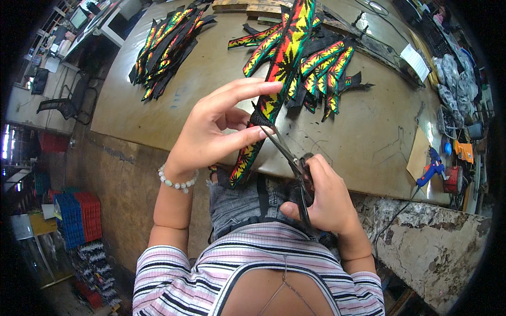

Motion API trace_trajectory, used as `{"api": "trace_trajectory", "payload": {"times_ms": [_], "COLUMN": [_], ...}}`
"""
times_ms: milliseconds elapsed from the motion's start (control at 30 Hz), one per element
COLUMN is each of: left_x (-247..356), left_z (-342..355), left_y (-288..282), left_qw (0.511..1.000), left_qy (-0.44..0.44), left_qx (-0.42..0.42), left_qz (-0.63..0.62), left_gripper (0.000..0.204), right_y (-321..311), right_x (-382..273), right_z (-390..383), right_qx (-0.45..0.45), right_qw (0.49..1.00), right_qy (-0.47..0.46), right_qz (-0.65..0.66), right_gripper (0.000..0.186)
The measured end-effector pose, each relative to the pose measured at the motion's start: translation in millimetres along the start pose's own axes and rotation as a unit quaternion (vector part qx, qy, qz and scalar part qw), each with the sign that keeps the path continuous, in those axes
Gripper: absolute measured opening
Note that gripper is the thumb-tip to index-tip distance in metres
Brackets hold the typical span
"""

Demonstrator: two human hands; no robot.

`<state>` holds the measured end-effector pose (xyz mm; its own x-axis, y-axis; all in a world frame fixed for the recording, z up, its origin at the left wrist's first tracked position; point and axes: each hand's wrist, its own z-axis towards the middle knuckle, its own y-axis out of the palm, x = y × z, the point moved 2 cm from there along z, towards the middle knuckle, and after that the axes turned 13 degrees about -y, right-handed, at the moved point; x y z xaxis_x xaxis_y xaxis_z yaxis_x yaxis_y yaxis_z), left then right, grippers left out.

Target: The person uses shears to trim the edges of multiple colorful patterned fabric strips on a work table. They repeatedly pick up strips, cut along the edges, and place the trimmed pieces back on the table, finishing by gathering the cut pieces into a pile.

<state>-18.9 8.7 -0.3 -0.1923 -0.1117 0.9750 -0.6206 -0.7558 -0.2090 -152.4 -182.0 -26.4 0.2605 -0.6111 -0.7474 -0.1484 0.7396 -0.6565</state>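
My left hand [224, 124], with a beaded bracelet at the wrist, pinches a strap [284, 58] patterned in red, yellow and green with black leaf shapes. One end of the strap hangs down past the table edge; the rest runs up over the table. Scissors [293, 159] are gripped in my right hand [328, 197], their blades parted and the tips close to my left thumb. Between the fingers and the blades shows a black mesh-like piece [260, 120] on the strap. Whether the blades touch it, I cannot tell.
One pile of similar straps [166, 50] lies at the far left of the table [211, 58], another [327, 68] beyond my hands. A blue glue gun [433, 168] with a cable lies on the right, near clear plastic bags [454, 87]. Blue and red stacked crates [79, 218] stand lower left.
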Motion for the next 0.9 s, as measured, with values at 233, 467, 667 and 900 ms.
{"api": "trace_trajectory", "payload": {"times_ms": [233,467,667,900], "left_x": [4,-7,-12,-16], "left_z": [-5,2,2,-1], "left_y": [5,8,9,6], "left_qw": [0.999,0.976,0.974,0.974], "left_qy": [-0.028,-0.159,-0.160,-0.173], "left_qx": [-0.036,-0.056,-0.056,-0.068], "left_qz": [0.014,-0.136,-0.153,-0.127], "left_gripper": [0.063,0.075,0.073,0.072], "right_y": [2,11,16,27], "right_x": [9,16,16,19], "right_z": [-1,-7,-9,-11], "right_qx": [-0.028,-0.056,-0.014,-0.014], "right_qw": [0.992,0.960,0.979,0.969], "right_qy": [-0.036,0.002,-0.018,0.053], "right_qz": [0.121,0.275,0.201,0.243], "right_gripper": [0.066,0.061,0.055,0.043]}}
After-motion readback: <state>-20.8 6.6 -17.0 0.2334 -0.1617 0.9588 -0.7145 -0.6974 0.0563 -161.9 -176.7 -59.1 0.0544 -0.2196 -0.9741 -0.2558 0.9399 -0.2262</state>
